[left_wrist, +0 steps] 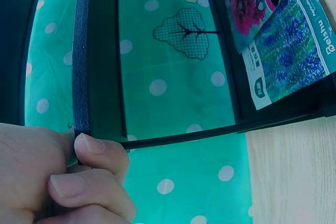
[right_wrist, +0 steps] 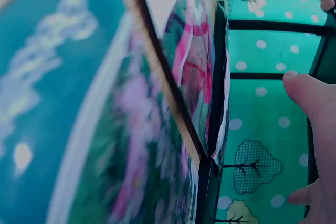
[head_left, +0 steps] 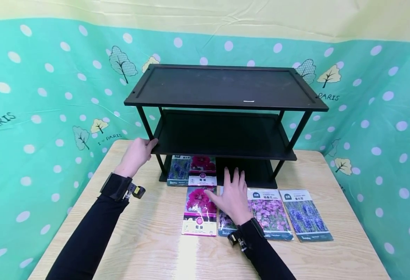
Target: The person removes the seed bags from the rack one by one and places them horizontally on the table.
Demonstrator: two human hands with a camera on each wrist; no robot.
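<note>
A black three-tier shelf rack (head_left: 226,87) stands at the back of the table. My left hand (head_left: 138,155) grips the left end of its middle shelf beside the post; in the left wrist view its fingers (left_wrist: 86,182) curl round the black edge. My right hand (head_left: 231,196) reaches palm-down with spread, straight fingers over a purple-flower seed packet (head_left: 226,222), partly covering it. Its fingertips are in front of the bottom shelf (head_left: 257,175). On that shelf's left side lie a blue-flower seed packet (head_left: 179,171) and a magenta-flower seed packet (head_left: 202,170).
Along the rack's front, on the wooden table (head_left: 149,241), lie another magenta-flower packet (head_left: 199,210), a pink-flower packet (head_left: 269,214) and a tilted blue-flower packet (head_left: 305,215). A green dotted curtain (head_left: 44,116) surrounds the table's back and sides.
</note>
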